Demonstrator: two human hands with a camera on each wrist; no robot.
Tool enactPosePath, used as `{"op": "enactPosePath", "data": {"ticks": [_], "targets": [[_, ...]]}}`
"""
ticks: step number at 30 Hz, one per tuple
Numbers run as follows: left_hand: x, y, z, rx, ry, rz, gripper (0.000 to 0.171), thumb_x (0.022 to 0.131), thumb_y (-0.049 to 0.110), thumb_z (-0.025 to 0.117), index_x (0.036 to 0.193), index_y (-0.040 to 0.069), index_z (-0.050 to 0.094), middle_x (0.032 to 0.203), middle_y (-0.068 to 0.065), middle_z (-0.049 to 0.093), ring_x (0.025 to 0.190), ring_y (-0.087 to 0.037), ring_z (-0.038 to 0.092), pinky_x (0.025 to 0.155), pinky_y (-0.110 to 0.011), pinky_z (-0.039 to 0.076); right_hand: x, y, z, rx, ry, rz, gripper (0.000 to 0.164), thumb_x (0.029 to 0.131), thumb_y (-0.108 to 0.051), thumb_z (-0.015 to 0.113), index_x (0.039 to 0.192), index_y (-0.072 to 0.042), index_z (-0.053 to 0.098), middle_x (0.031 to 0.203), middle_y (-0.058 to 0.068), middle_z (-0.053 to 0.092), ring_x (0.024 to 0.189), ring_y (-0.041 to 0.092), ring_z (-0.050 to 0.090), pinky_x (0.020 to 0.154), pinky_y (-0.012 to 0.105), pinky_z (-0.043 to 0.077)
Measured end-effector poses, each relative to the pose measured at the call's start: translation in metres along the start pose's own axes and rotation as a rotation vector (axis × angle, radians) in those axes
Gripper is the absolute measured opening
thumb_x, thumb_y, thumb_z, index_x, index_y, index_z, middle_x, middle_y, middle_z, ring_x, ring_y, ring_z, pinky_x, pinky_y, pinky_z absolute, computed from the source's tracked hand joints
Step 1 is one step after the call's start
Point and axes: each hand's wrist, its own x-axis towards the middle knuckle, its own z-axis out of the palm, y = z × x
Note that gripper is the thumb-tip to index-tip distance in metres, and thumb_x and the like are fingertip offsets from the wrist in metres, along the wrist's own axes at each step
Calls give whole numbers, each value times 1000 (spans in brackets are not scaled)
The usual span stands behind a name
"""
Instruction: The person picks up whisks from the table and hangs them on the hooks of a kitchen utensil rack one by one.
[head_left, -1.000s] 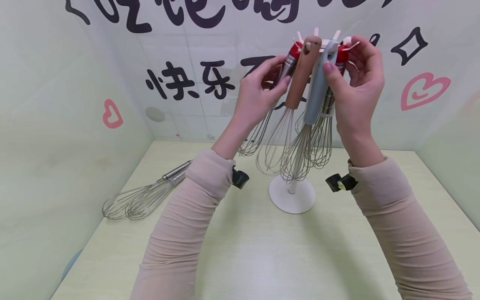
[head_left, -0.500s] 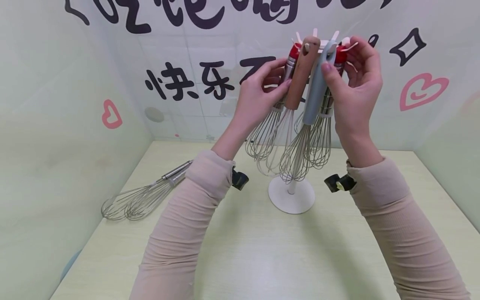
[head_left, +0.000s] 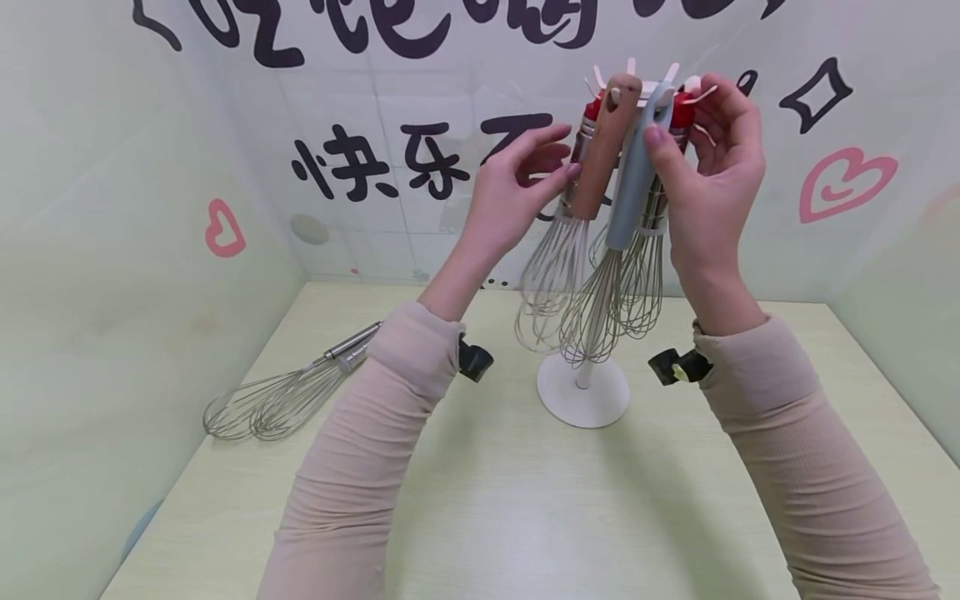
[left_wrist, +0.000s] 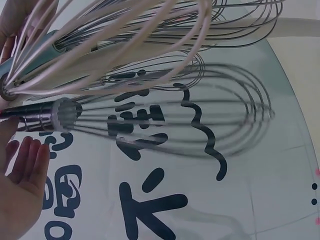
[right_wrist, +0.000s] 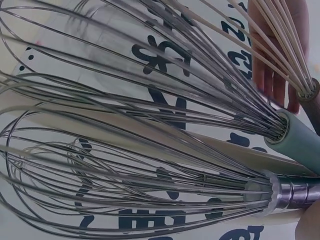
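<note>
A white stand (head_left: 583, 402) with hooks around its top holds several hanging whisks. My left hand (head_left: 517, 179) is beside a red-ended metal whisk (left_wrist: 40, 116), fingers loosely bent; the thumb tip is close to its handle, and I cannot tell whether it touches. In front of that whisk hangs a wooden-handled whisk (head_left: 606, 154). On the right, my right hand (head_left: 712, 187) has its thumb on the blue-handled whisk (head_left: 628, 196) near the top, with fingers curled behind the stand's top hooks. Another red-ended metal whisk (head_left: 655, 208) hangs between that thumb and the fingers.
Two metal whisks (head_left: 300, 387) lie side by side at the left of the pale tabletop (head_left: 525, 508). A printed backdrop (head_left: 375, 242) with black characters stands close behind the stand, with side panels left and right.
The left red-ended whisk has swung right, to hang behind the wooden-handled one. My left fingers have come away from its handle. The right hand stays in place.
</note>
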Motion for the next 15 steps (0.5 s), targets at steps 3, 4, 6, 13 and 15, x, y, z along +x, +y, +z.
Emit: {"op": "enactPosePath", "data": {"ticks": [3, 4, 6, 13, 15], "targets": [[-1, -4, -2, 28, 5, 3, 40, 89, 10, 65, 128, 5, 59, 115, -13, 67, 106, -16, 64, 89, -17, 53, 1, -1, 0, -2, 6, 1, 46, 75, 7, 67, 119, 0, 53, 108, 5, 56, 105, 17, 52, 97, 22, 46], [-1, -6, -3, 34, 6, 3, 39, 90, 11, 65, 128, 5, 59, 114, -13, 67, 105, -16, 63, 88, -17, 53, 1, -1, 0, -2, 7, 1, 46, 75, 7, 67, 119, 0, 53, 109, 5, 56, 105, 17, 52, 97, 22, 46], [-1, -9, -5, 42, 8, -2, 39, 90, 11, 65, 128, 6, 59, 112, -13, 68, 103, -15, 63, 88, -18, 53, 1, -1, 0, -3, 10, 2, 46, 75, 7, 67, 119, 0, 53, 109, 5, 56, 105, 17, 52, 97, 22, 46], [-9, -21, -15, 63, 30, -54, 37, 91, 12, 63, 128, 7, 59, 112, -13, 68, 104, -16, 64, 91, -20, 53, -1, -2, 2, -2, 14, 5, 46, 76, 7, 66, 120, 0, 53, 108, 5, 55, 105, 17, 52, 97, 22, 46], [-11, -26, -19, 75, 42, -73, 36, 91, 12, 63, 127, 7, 59, 112, -14, 68, 104, -17, 64, 91, -21, 53, -1, -3, 3, -4, 17, 6, 45, 77, 6, 66, 119, 0, 53, 108, 5, 55, 104, 17, 52, 97, 22, 46]]}}
